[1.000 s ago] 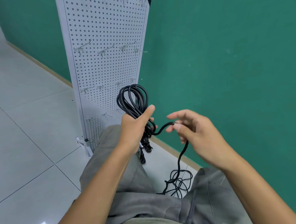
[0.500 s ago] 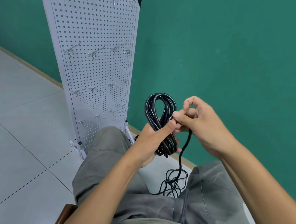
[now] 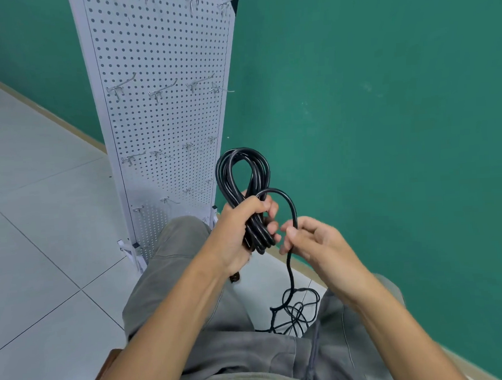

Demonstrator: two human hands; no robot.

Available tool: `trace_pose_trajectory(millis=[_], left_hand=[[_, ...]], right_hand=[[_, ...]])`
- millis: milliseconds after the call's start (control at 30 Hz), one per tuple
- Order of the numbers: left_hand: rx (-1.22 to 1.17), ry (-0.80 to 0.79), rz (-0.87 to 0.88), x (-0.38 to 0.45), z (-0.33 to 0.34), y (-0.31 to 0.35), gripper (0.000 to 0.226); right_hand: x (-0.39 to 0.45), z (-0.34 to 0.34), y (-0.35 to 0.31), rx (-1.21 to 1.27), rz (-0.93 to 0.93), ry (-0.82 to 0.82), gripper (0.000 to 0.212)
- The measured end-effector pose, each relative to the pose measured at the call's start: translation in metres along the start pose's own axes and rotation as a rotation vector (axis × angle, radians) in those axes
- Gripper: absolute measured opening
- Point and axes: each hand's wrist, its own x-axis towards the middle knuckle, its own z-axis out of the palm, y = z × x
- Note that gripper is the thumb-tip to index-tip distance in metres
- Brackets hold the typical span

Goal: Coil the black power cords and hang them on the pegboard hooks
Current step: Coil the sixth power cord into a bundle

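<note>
There are no words, numbers, labels or signs to read here, not on the white pegboard point(image 3: 162, 113), the black power cord point(image 3: 243, 172) or the green wall point(image 3: 385, 93).

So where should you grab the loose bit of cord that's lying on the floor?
Pinch the loose cord on the straight stretch just under the right hand, coming from the right side. That part hangs free and single there, while lower down it is tangled in a pile between the knees.
</note>
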Motion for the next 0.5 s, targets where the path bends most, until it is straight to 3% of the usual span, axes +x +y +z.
trace_pose_trajectory(millis=[200, 333, 500], left_hand=[[0.104, 0.035, -0.059, 0.002, -0.003, 0.005, 0.013], [0.252, 0.044, -0.147, 0.001, -0.003, -0.002, 0.013], [0.286, -0.002, -0.124, -0.001, 0.006, -0.010, 0.014]], right_hand=[[-0.005, -0.003, -0.005, 0.100, -0.133, 0.198, 0.010], [0.000, 0.000, -0.028, -0.049, -0.286, 0.240, 0.014], [0.006, 0.016, -0.051, -0.028, -0.239, 0.246, 0.019]])
